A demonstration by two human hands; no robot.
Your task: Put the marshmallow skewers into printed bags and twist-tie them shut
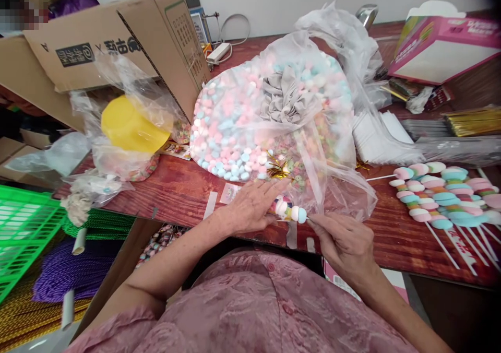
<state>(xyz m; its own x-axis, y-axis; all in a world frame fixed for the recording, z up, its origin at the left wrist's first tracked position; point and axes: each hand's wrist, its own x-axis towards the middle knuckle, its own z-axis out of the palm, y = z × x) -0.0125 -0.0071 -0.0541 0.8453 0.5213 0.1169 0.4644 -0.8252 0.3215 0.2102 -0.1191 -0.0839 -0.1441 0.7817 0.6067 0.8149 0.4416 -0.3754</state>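
A reddish-brown wooden table (182,186) is supporting a bulging, translucent plastic bag (313,139) of rounded pastel candies (230,133). In front, the left hand (254,204) is lying across a small skewer of multicoloured candies (294,213), its grip impossible to tell; the right hand (346,240) is pinching the skewer's end beside the blue candy (301,215).

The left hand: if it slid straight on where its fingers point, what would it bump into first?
The left hand would probably meet the crumpled, clear plastic bag first; depth is unclear, so they may already touch.
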